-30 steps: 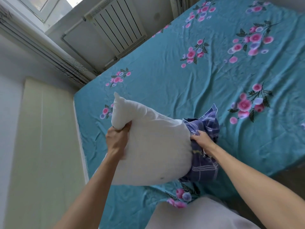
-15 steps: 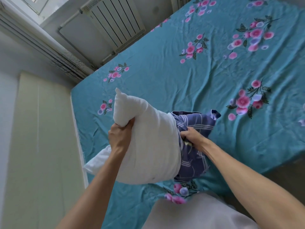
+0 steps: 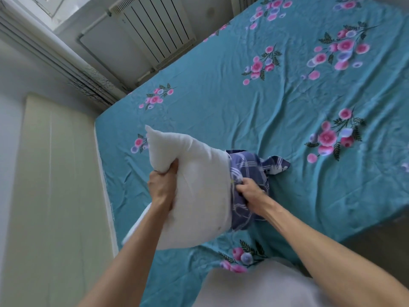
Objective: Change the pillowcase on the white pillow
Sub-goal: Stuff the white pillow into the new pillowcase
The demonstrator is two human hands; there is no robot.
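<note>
Pillow (image 3: 199, 193), white and plump, is held up above the near corner of the bed (image 3: 276, 103), mostly bare, with only its right end tucked inside a blue plaid pillowcase (image 3: 250, 171). From the head camera, the left hand (image 3: 162, 187) grips the pillow's left side near an upper corner, fingers curled deep into the stuffing. The right hand (image 3: 251, 189) clutches a bunch of the pillowcase against the pillow's right edge, fingers closed tight on the cloth. A loose flap of pillowcase trails right onto the teal floral sheet. A white radiator (image 3: 155, 29) stands against the wall beyond the bed.
</note>
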